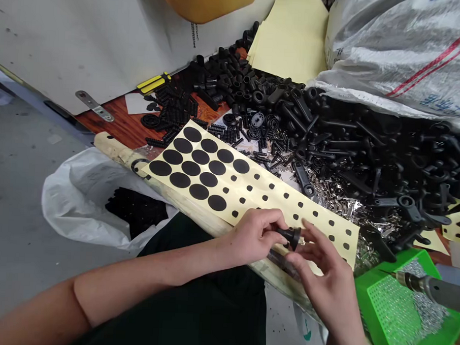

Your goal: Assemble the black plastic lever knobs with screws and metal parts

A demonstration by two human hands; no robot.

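Note:
A small black plastic part [290, 236] with a flared round end is pinched by its narrow stem in my left hand [255, 234]. At the flared end, the thumb and fingers of my right hand [326, 273] curve round the rim; what lies against the palm side is hidden. Under both hands stretches a pale yellow sticker sheet [247, 206]. Large black round stickers [191, 168] fill its left part, and small black dots [286, 195] are spread over the right part.
Black plastic parts [331, 131] lie heaped behind the sheet, with metal pins [339, 192] among them. On the right stand a green basket [384, 301] of small screws and a power screwdriver [434, 288]. A white bag [72, 201] hangs at left; yellow-handled pliers [153, 82] lie behind.

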